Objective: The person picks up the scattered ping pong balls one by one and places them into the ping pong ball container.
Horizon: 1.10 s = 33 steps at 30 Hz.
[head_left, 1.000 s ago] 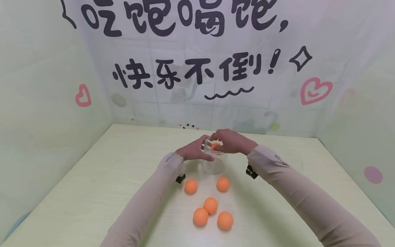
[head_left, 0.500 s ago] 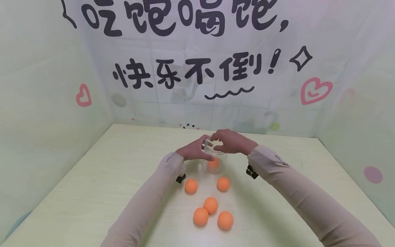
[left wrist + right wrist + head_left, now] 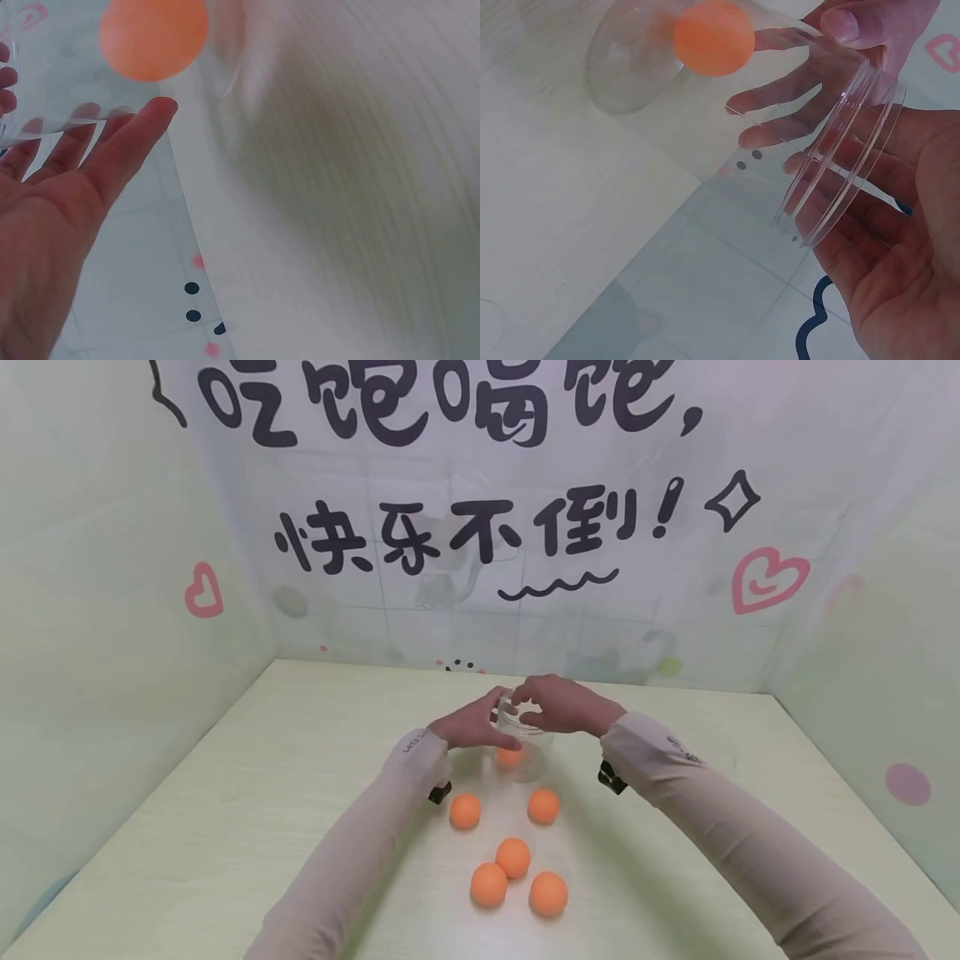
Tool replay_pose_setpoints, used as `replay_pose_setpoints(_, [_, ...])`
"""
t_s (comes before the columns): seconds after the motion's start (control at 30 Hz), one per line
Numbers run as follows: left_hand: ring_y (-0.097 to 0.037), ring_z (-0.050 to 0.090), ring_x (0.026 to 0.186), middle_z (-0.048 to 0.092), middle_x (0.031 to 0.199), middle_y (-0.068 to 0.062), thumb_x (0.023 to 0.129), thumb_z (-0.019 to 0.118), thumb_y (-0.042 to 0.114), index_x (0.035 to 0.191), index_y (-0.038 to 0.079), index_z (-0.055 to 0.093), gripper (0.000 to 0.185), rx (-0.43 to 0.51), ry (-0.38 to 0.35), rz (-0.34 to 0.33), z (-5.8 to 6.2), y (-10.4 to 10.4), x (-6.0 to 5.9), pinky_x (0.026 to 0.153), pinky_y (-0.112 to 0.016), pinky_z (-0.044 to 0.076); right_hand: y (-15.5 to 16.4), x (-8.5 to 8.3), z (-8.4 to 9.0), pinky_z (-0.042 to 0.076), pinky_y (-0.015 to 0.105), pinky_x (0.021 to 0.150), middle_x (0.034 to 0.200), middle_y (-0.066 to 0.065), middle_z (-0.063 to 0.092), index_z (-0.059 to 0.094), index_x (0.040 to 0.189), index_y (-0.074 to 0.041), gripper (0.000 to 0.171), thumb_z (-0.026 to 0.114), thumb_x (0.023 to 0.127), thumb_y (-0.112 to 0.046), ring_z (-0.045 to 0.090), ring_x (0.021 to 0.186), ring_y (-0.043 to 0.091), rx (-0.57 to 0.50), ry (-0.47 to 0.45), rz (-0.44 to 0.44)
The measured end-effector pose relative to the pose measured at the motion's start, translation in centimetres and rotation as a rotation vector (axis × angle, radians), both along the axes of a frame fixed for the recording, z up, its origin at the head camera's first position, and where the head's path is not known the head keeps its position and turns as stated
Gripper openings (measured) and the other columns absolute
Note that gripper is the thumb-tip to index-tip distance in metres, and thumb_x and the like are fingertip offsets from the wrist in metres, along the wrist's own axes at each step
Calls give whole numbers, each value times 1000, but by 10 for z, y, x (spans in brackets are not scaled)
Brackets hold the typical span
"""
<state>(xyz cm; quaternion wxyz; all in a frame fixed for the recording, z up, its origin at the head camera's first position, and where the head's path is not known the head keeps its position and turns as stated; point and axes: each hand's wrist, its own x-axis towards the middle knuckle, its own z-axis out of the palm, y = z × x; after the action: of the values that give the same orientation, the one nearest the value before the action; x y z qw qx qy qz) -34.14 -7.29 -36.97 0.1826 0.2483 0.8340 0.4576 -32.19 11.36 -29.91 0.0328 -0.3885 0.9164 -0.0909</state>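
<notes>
where our two hands meet near the middle of the table (image 3: 225, 827), a clear plastic jar (image 3: 525, 752) stands upright with one orange ball (image 3: 509, 757) inside it, low in the jar; whether that ball rests on the bottom we cannot tell. our left hand (image 3: 471, 727) lies against the jar's left wall, its fingers nearly straight and spread along the plastic, as the left wrist view shows through the clear side. our right hand (image 3: 562, 703) hangs over the jar's open mouth, fingers loosely bent and holding nothing; in the right wrist view the fingers run just beside the threaded rim, though we cannot tell whether they touch it.

nearer to us, five more orange balls lie loose on the table: one (image 3: 465, 811) just in front of the jar to the left, one (image 3: 543, 806) in front to the right, and a close cluster of three (image 3: 513, 857) (image 3: 489, 885) (image 3: 548, 894) nearer still.

behind the table hangs a pale backdrop (image 3: 787, 485) with large dark characters and pink hearts.
</notes>
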Motion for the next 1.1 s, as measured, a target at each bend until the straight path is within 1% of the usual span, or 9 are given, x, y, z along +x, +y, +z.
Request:
replay_pose_setpoints(0.27, [-25, 46, 123, 45, 137, -6, 79, 75, 23, 137, 16, 33, 72, -12, 13, 6, 2, 1, 1, 102, -43, 39, 1, 1, 3, 50, 39, 90, 114, 12, 66, 67, 115, -5, 26, 61, 90, -8, 62, 103, 26, 10, -6, 16])
replay_pose_setpoints(0.4, [-25, 46, 124, 46, 137, -6, 79, 75, 23, 136, 17, 35, 70, -16, 16, 7, 3, 1, 2, 102, -42, 39, 3, 2, 5, 50, 39, 90, 113, 12, 66, 67, 115, -4, 25, 61, 91, -8, 62, 103, 26, 14, 7, 15])
replay_pose_setpoints(0.5, [-26, 45, 126, 45, 139, -7, 80, 74, 23, 136, 17, 35, 69, -16, 21, 3, 3, 2, 2, 103, -42, 39, 5, 3, 8, 50, 39, 90, 112, 12, 66, 67, 113, -3, 25, 61, 90, -8, 63, 103, 26, 18, 30, 26])
replay_pose_setpoints(0.73, [-27, 44, 127, 46, 140, -9, 80, 75, 22, 140, 16, 33, 73, -15, 11, 12, 3, 0, 0, 104, -42, 38, 12, 6, 17, 50, 40, 91, 112, 14, 66, 66, 112, -1, 24, 62, 89, -8, 63, 104, 30, 22, 40, 61])
replay_pose_setpoints(0.9, [-30, 42, 129, 44, 143, -12, 81, 73, 22, 143, 13, 30, 76, -23, 6, 1, 3, 0, 0, 104, -43, 38, 17, 10, 21, 51, 39, 89, 109, 15, 66, 66, 109, -1, 22, 62, 88, -8, 65, 99, 29, 21, 53, 78])
replay_pose_setpoints(1.1, [-33, 40, 130, 42, 144, -16, 80, 73, 23, 144, 10, 29, 79, -22, 5, -5, 2, 1, 0, 105, -45, 37, 24, 15, 26, 50, 40, 89, 110, 14, 66, 66, 108, 0, 22, 62, 88, -7, 65, 100, 30, -12, 48, 65])
